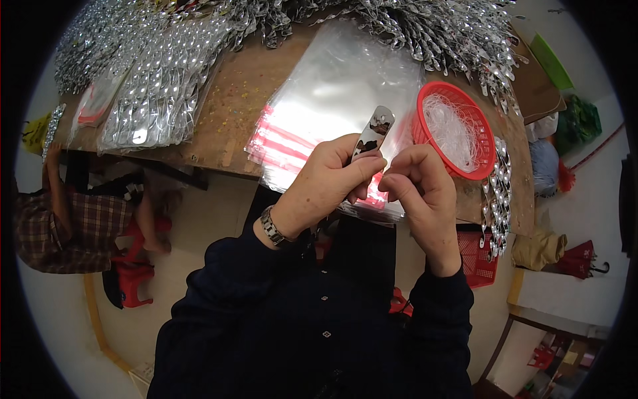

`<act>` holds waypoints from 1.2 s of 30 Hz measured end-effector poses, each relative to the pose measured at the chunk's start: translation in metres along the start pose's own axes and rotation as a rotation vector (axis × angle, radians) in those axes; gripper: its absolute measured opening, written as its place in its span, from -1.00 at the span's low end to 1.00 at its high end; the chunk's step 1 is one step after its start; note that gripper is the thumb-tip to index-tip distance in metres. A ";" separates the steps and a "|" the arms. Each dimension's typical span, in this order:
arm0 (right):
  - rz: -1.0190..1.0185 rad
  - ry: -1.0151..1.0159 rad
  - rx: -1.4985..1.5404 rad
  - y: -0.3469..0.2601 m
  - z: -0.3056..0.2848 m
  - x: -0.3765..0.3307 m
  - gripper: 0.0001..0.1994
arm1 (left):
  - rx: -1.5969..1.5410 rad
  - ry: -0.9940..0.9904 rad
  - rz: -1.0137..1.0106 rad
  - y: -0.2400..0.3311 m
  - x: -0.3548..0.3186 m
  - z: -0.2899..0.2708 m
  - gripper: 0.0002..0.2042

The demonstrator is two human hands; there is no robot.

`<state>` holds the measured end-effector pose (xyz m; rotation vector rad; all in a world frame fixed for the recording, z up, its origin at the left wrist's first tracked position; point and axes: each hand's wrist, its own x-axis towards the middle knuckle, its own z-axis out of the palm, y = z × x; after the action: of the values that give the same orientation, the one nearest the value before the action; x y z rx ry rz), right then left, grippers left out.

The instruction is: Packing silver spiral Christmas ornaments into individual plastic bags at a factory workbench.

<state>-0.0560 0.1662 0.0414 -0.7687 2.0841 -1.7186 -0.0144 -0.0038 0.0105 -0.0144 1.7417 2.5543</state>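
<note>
My left hand (312, 178) is closed round a shiny silver strip (381, 120) with a rounded end and a small hole near its tip. The strip's lower part is hidden by the fingers. Close beside it, my right hand (426, 199) is bent into a pinch, thumb against fingertips; whatever lies between them is too fine to make out. Both hands are over a stack of clear plastic bags (332, 73) with red-and-white ends. To the right stands a red plastic basket (490, 130) with a tangle of clear thread (450, 133) in it.
Heaps of silver twisted strips (438, 30) cover the table's far side, and more lie bagged (156, 100) at left. Some strips (502, 193) hang over the right edge. Another person (80, 223) sits at far left near a red stool (133, 282). A red crate (477, 259) stands below.
</note>
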 end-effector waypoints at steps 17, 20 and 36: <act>-0.027 0.133 0.125 0.014 0.005 -0.007 -0.85 | -0.083 -0.015 -0.060 -0.003 -0.006 -0.004 -0.84; -0.028 0.120 0.101 0.015 0.006 -0.007 -0.85 | -0.038 -0.039 -0.044 -0.003 -0.006 -0.003 -0.86; -0.130 0.163 -0.331 0.011 0.007 -0.008 -0.97 | -0.025 0.069 -0.007 -0.013 -0.007 -0.005 -0.90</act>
<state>-0.0480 0.1668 0.0284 -0.9014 2.5225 -1.5632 -0.0070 -0.0036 -0.0034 -0.1108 1.7290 2.6006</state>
